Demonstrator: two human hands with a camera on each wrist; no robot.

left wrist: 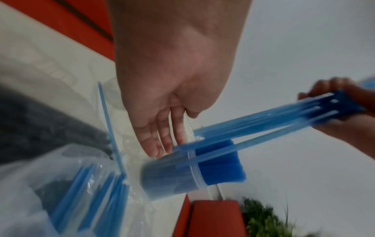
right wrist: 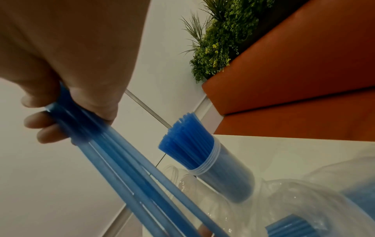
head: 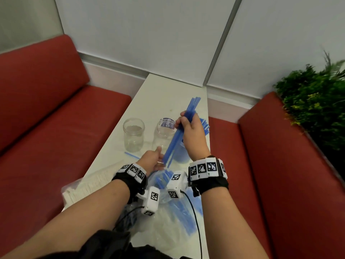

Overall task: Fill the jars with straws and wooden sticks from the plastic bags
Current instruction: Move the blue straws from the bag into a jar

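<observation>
Our right hand [head: 190, 131] is fisted round a bunch of blue straws [head: 178, 134] held slanting above the table [head: 158, 94], over the two empty jars [head: 133, 134] at mid-table; the straw-packed jar [right wrist: 221, 174] sits at the right edge. We'd square the loose lower ends with the left hand [head: 152, 161], then drop them into one mouth. That hand's fingers look loosely extended near those ends, contact unclear; the bag [head: 173, 217] at the near edge blurs, sticks barely readable.
</observation>
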